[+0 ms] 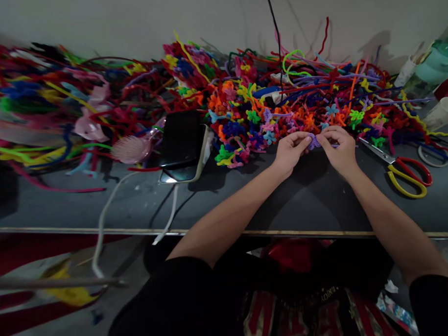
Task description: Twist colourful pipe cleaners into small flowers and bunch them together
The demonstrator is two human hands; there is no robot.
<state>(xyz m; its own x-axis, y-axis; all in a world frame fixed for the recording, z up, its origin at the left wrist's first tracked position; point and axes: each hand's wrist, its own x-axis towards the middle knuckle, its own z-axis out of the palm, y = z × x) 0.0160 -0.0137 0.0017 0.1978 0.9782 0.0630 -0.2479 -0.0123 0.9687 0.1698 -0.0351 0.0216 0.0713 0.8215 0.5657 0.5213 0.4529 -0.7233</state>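
The left hand [291, 150] and right hand [338, 150] pinch a purple piece [313, 141], seemingly unfinished; finished-looking flowers [253, 115] lie behind, loose stems [353, 87] remain.

The person's bare left forearm [237, 212] slants up and inward from a short sleeve, and the right forearm [394, 220] angles in to meet it. The left grip [289, 151] and the right grip [340, 150] sit just beside each other, thumbs turned toward one another. Each pinches between thumb and fingers, with the fingers bent. Both wrists look nearly straight.
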